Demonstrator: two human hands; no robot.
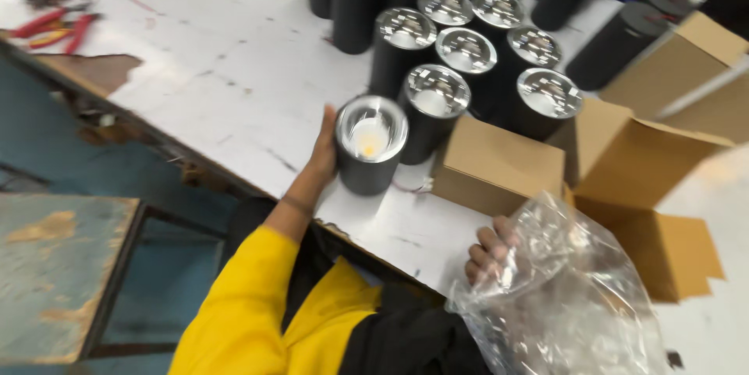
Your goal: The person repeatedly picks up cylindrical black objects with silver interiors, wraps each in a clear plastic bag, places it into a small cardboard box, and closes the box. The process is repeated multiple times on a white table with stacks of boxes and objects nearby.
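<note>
White worktable (234,71), scuffed, its edge chipped to bare brown; blue floor and a worn blue-topped stand (62,266) lay below. Left hand (324,149) was wrapped around a black cylindrical lamp (370,149), standing near the table edge, just beside a cluster of about fifteen like cylinders (460,47). Right hand (491,250) pinched a clear plastic bag (562,297) beside one open cardboard box (624,180); two more boxes (686,63) stood behind; red-handled tools (55,28) lay far left
</note>
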